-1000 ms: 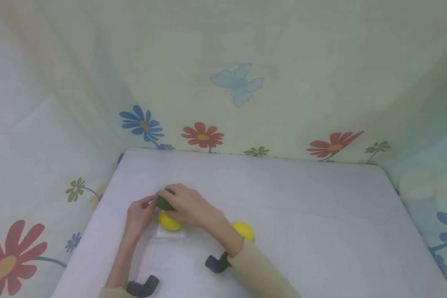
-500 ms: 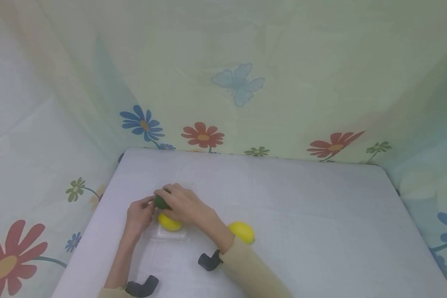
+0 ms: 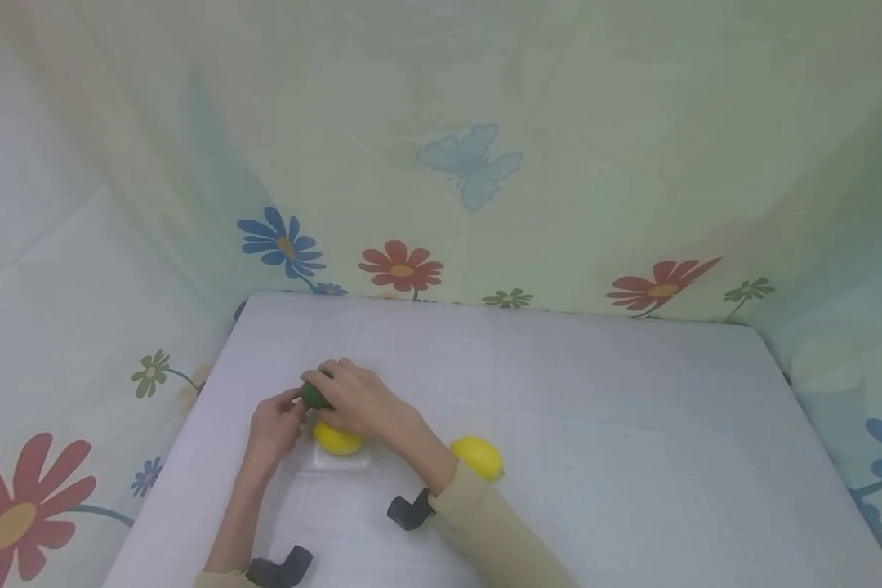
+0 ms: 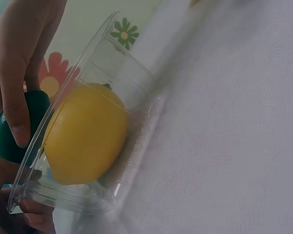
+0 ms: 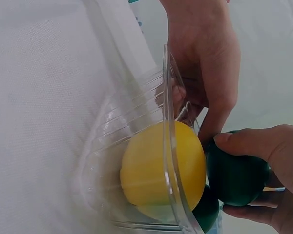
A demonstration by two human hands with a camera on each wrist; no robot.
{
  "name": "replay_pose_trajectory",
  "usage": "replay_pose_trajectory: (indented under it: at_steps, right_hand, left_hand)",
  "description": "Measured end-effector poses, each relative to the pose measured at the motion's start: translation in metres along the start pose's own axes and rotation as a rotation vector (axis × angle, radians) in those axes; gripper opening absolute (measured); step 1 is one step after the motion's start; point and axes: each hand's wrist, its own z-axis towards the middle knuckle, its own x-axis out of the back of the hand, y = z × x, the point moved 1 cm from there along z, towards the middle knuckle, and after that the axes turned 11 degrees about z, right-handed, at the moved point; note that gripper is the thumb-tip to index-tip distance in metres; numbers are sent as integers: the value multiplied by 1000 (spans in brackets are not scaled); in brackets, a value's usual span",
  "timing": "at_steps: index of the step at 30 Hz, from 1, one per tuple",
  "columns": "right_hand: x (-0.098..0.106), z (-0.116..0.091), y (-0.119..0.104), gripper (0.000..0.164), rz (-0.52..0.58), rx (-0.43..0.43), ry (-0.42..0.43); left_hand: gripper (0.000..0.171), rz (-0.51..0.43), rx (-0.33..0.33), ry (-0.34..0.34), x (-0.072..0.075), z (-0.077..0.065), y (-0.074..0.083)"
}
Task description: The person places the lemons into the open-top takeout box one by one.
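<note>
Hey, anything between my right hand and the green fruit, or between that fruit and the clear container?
Nothing visible separates your right hand from the green fruit it holds. At the container rim, the lemon inside, another green fruit and your left hand may crowd the way.

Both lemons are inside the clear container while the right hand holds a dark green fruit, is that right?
Not quite: only one lemon is inside the clear container. The other lemon lies outside it on the table, as the head view shows. The right hand does hold a dark green fruit.
</note>
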Motion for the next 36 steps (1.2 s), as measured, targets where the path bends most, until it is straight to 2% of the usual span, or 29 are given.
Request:
replay_pose_trajectory:
  at_steps: [6,16,23,30,36]
  right_hand:
    - [1,2,-1,52,-24,-22,-25]
    - [1,5,-5,51,-133,-92,-111]
    - [-8,6,-7,54,-177,-114,-171]
    - [-20,6,-7,53,-249,-88,-156]
    - [-26,8,-7,51,-267,-66,-127]
  left_hand:
    - [47,-10,-4,-9,0,1,1]
    - [48,-71,-13,-43,-1,2,-1]
    - [48,-77,4,-50,-2,2,-1]
    - [47,-55,7,-48,-3,1,-1]
    - [46,-60,7,-52,0,1,-1]
